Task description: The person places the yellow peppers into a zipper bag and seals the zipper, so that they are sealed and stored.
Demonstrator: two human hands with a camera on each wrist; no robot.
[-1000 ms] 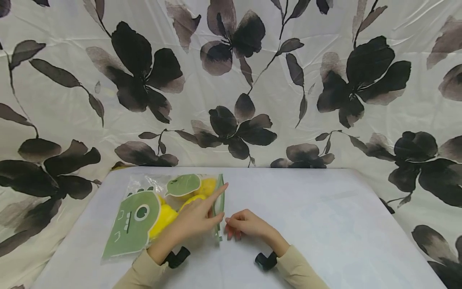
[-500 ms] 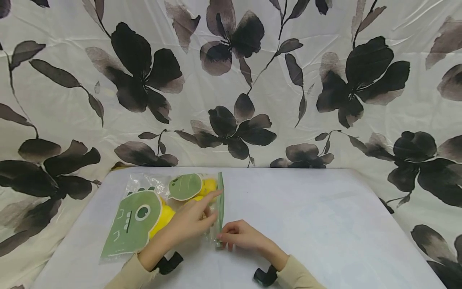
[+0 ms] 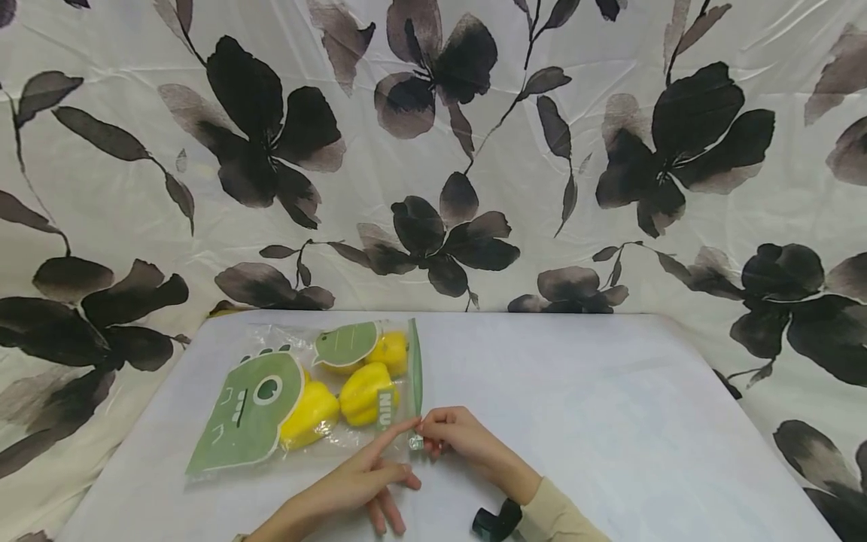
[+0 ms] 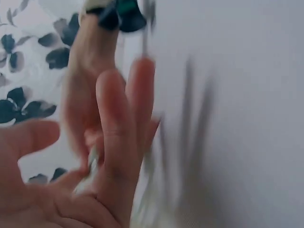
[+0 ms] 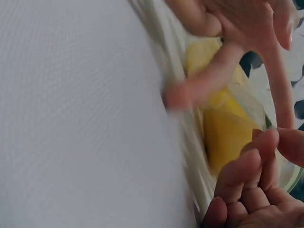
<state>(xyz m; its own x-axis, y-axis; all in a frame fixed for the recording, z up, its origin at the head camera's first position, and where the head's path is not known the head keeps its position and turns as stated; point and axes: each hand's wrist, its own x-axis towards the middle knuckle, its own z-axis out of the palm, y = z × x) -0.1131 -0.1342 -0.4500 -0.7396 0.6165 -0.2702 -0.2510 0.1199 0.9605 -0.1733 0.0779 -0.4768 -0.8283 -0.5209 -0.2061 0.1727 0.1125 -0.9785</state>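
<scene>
Fingers (image 3: 428, 435) of our right hand (image 3: 455, 436) pinch near corner of clear plastic zip bag with green dinosaur print (image 3: 305, 395); left hand (image 3: 355, 482) fingers straight, index touching same corner. Yellow bell peppers (image 3: 366, 393) already inside, bag flat on white desk (image 3: 609, 421); green zip strip (image 3: 415, 369) looks pressed shut, sealing near end.

Left hand (image 3: 359, 482) is sliding off bag (image 3: 305, 395) toward 6 o'clock, now uncovering yellow peppers (image 3: 339, 395); right hand (image 3: 454, 435) is pinching zip corner.
</scene>
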